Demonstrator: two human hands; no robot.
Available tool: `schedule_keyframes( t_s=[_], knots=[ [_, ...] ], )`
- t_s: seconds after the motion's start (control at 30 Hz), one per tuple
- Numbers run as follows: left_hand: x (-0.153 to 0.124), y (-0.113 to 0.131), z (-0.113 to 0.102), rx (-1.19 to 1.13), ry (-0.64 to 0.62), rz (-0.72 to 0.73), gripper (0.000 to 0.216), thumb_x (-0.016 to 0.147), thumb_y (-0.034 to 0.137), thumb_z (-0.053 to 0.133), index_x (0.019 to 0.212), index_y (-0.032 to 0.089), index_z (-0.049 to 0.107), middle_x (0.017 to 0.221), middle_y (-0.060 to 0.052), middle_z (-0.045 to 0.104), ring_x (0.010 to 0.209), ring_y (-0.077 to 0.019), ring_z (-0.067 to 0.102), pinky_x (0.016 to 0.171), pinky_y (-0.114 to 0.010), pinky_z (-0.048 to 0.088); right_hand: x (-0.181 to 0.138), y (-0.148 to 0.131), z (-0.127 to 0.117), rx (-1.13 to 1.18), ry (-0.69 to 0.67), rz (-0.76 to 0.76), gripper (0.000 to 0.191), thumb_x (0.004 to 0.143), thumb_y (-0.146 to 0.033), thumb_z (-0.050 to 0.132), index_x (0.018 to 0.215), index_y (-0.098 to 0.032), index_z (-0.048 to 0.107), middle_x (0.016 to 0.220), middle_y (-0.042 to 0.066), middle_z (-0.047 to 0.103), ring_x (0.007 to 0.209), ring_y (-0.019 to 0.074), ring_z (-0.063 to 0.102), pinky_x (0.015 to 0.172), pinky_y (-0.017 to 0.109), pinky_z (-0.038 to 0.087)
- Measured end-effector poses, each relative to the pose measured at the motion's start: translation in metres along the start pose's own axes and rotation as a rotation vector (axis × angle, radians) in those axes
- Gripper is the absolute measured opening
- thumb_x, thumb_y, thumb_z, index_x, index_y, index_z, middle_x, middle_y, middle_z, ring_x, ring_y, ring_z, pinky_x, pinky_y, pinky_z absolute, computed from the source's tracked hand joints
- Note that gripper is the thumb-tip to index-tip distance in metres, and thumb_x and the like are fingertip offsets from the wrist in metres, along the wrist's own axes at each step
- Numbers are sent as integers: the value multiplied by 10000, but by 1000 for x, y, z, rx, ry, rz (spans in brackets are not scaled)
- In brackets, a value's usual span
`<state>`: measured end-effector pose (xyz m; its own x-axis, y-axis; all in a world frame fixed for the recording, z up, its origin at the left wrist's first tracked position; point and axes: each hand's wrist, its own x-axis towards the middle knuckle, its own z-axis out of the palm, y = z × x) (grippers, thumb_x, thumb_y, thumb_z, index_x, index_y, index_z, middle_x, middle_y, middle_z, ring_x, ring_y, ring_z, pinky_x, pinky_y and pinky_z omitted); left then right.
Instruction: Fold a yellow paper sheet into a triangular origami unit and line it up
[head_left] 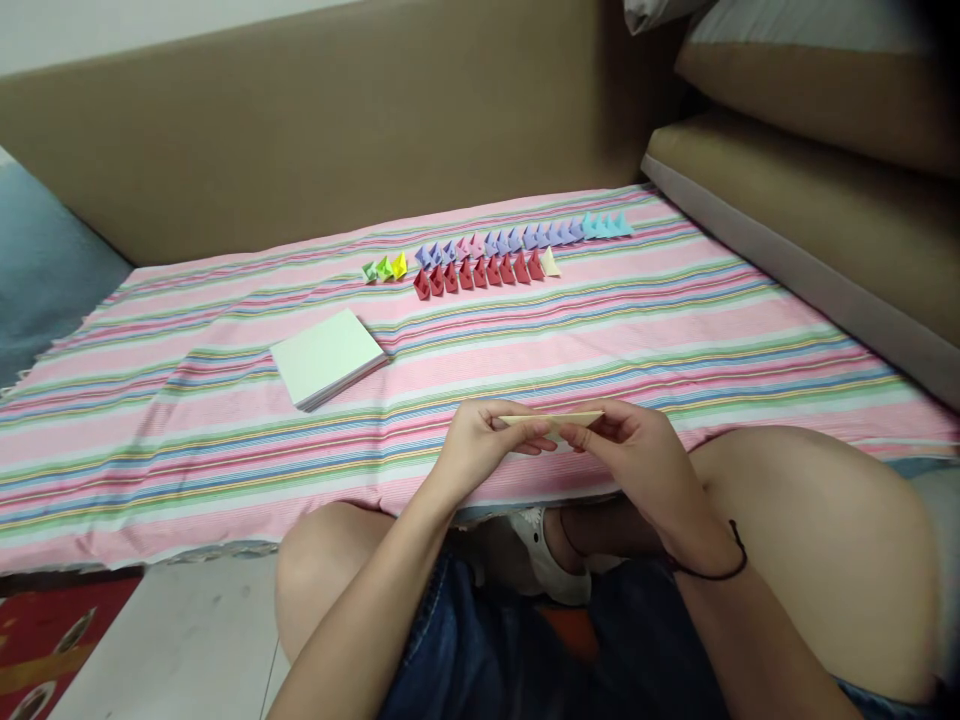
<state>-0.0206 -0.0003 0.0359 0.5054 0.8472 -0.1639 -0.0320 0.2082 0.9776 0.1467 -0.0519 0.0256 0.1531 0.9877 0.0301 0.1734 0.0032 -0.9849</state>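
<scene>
Between my hands is a small folded piece of pale yellow paper (551, 418), seen nearly edge-on above the near side of the striped cloth. My left hand (491, 432) pinches its left part, thumb in front and fingers behind. On the right part, my right hand (626, 438) grips it the same way, its fingertips close to the left ones. Farther off stand rows of little folded paper boats: red boats (480, 272), purple boats (551, 235), pink boats (471, 246), light blue boats (606, 226), a cream boat (550, 262), and green and yellow boats (385, 267).
A stack of pale square paper (328, 355) lies left of my hands on the striped cloth (225, 440). Behind rises a brown backrest (337, 120). Stacked brown cushions (810, 190) border the right side. My bent knees flank the near edge.
</scene>
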Motion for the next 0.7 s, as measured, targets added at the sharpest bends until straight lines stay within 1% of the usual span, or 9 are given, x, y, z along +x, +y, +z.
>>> schedule_keyframes(
  t_s=[0.07,0.13,0.27,0.43,0.53,0.6,0.63,0.7],
  knots=[
    [1,1,0,-36,-34,-21,360,637,421,799,810,112,738,765,-102,735,687,-220,713,695,-311,575,0,0,-2,-30,20,-8,274,726,-460,714,698,-190,672,647,25,672,619,187,615,558,307,477],
    [1,0,0,-63,-35,-25,359,644,420,797,813,110,733,790,-108,737,703,-224,718,715,-317,576,1,1,-3,-41,33,-13,273,728,-461,710,713,-190,676,664,30,679,634,190,617,570,310,479],
    [2,-1,0,-110,-54,-39,374,664,429,783,845,108,720,810,-116,735,706,-236,722,710,-323,575,2,2,-1,-43,50,-8,266,717,-451,723,690,-194,661,648,22,675,622,183,617,561,298,475],
    [3,-1,-8,-134,-132,-71,387,738,461,722,875,100,698,762,-126,727,743,-258,724,708,-321,562,5,3,0,-11,72,6,286,663,-456,760,654,-190,654,575,12,648,557,175,605,516,286,468],
    [2,0,-13,-151,-179,-85,446,755,498,693,957,101,681,751,-126,721,797,-274,720,735,-330,548,7,5,-3,0,73,25,316,656,-471,760,611,-185,633,548,14,637,537,168,598,509,280,464],
    [2,1,-13,-167,-162,-74,512,743,515,695,1058,114,650,757,-104,716,791,-260,719,743,-325,538,8,7,-4,22,79,40,321,664,-475,754,616,-181,635,548,14,636,540,161,597,519,274,465],
    [3,1,-11,-155,-127,-63,532,719,500,721,1086,125,636,732,-78,708,755,-237,717,721,-304,534,8,9,-4,41,77,44,317,668,-473,752,627,-181,640,555,14,638,549,159,599,529,271,467],
    [3,0,-6,-60,-22,-38,519,636,426,801,1040,141,645,625,-10,665,619,-168,681,613,-229,501,8,12,-2,82,62,38,299,677,-462,750,657,-181,651,575,10,642,573,157,605,551,269,474]
  ],
)
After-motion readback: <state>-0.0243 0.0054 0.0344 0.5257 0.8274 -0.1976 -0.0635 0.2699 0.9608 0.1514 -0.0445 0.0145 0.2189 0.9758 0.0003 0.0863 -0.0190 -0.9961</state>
